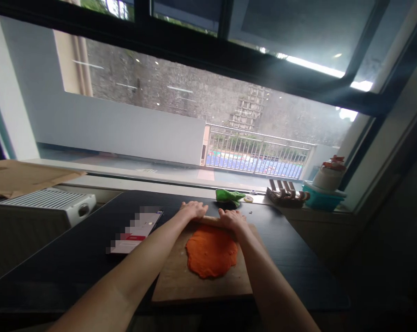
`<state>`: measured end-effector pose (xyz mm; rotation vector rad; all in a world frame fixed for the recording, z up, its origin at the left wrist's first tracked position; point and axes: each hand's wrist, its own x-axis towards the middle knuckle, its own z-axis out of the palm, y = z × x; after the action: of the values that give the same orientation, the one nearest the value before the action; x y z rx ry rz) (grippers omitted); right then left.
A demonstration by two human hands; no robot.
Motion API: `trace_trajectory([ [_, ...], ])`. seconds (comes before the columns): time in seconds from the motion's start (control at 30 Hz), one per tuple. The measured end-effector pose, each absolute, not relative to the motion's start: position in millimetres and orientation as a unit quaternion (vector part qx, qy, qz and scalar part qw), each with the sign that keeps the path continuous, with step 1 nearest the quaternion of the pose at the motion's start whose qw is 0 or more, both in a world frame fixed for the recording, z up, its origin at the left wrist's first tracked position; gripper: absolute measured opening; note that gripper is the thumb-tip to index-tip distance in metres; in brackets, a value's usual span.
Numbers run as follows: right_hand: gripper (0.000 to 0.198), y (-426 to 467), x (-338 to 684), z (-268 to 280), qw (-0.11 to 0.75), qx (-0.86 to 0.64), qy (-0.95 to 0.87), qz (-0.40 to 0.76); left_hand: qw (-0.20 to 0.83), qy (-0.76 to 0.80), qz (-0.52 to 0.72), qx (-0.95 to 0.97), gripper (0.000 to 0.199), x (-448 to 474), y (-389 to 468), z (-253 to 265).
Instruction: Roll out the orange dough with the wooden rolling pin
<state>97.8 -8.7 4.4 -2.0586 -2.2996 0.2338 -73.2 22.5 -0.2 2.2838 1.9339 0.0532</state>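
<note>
A flat, uneven sheet of orange dough [211, 252] lies on a wooden board [181, 290]. Across the dough's far edge rests a pale wooden rolling pin [211, 221]. My left hand [193, 210] is on the pin's left end, fingers curled over it. On the right end, my right hand [232, 217] holds the pin in the same way. Both forearms reach forward along the sides of the dough, and the right one covers part of the board's right edge. My palms hide the pin's ends.
On the dark table [298, 263], a partly blurred flat device with a lit screen [134, 238] lies left of the board. Beyond the hands are a green cloth-like item [227, 196] and a tape roll [248, 199]. A brown rack [287, 193] and teal box [322, 198] line the windowsill.
</note>
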Motion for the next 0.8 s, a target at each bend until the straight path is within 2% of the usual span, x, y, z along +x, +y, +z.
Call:
trace_trajectory([
  [0.23,0.056,-73,95,4,0.068,-0.648,-0.757,0.047,0.059,0.599,0.024,0.798,0.042,-83,-35,8],
  [0.5,0.064,-143,98,-27,0.117,-0.605,-0.788,-0.002,0.083,0.555,0.038,0.827,0.065,-107,-101,3],
  [0.6,0.061,-130,108,-19,0.113,-0.57,-0.814,0.005,0.107,0.557,0.013,0.823,0.065,-106,-89,5],
  [0.73,0.045,-77,116,7,0.055,-0.526,-0.847,0.042,0.126,0.58,-0.007,0.805,0.051,-88,-34,12],
  [0.8,0.043,-55,117,13,0.034,-0.523,-0.85,0.051,0.127,0.605,0.001,0.786,0.055,-76,-4,14],
])
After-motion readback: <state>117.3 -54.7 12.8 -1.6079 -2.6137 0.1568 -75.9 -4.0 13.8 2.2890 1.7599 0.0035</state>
